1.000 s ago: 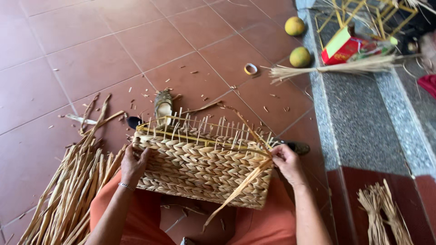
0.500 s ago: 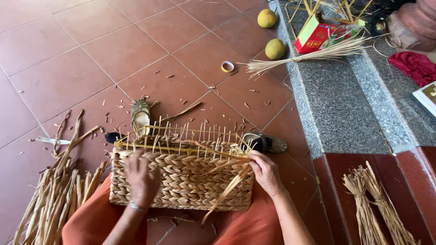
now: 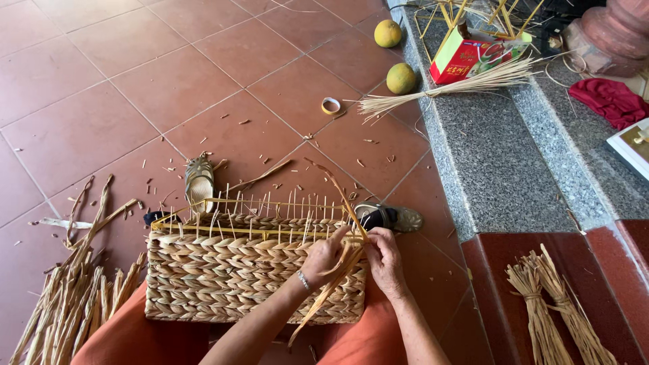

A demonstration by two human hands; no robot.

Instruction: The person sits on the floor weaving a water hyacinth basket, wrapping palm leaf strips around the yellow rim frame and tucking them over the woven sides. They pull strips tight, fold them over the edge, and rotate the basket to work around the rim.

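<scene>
A rectangular woven straw basket (image 3: pixel 230 274) rests on my lap, with thin upright stakes and a yellow frame along its top. Both hands work at its right top corner. My left hand (image 3: pixel 324 257), with a bracelet at the wrist, pinches a long dry straw strand (image 3: pixel 338 270) that runs diagonally from above the rim down past the basket's front. My right hand (image 3: pixel 385 260) grips the same strand and the corner beside it. My legs are in orange cloth.
Loose straw (image 3: pixel 67 304) lies on the red tiles at left. Two sandals (image 3: pixel 199 182) (image 3: pixel 389 217) sit behind the basket. A tape roll (image 3: pixel 331 105), two round fruits (image 3: pixel 400 78), a straw bundle (image 3: pixel 446 88) and a red box (image 3: pixel 463 57) lie further back. Tied straw bundles (image 3: pixel 547 311) rest at right.
My left hand has crossed from the basket's left side to its right corner and joined the right hand on the strand. The view shifted slightly.
</scene>
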